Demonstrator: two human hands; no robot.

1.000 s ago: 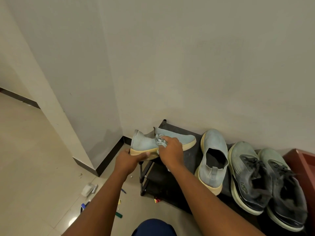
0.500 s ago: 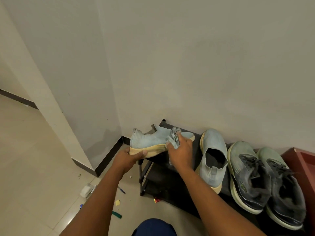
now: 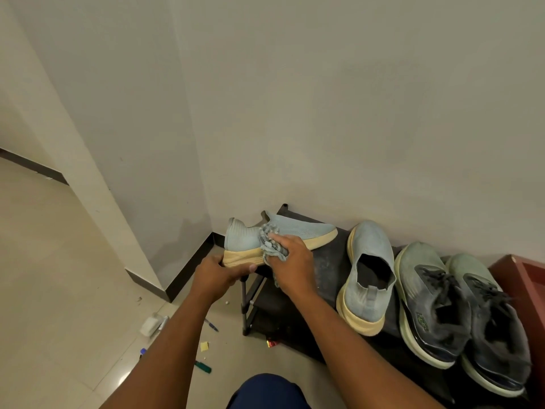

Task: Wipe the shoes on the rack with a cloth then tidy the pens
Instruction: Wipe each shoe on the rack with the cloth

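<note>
Left hand (image 3: 216,276) gripping pale blue shoe (image 3: 298,231) by heel sole, right hand (image 3: 290,262) clutching cloth (image 3: 269,246) against it.

Left hand (image 3: 216,274) gripping; right hand (image 3: 290,261) clutching, both arms extended.

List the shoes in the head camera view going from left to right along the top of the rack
Light blue knit shoe held on its side → light blue slip-on shoe standing on the rack → grey-green laced sneaker → second grey-green laced sneaker.
</note>
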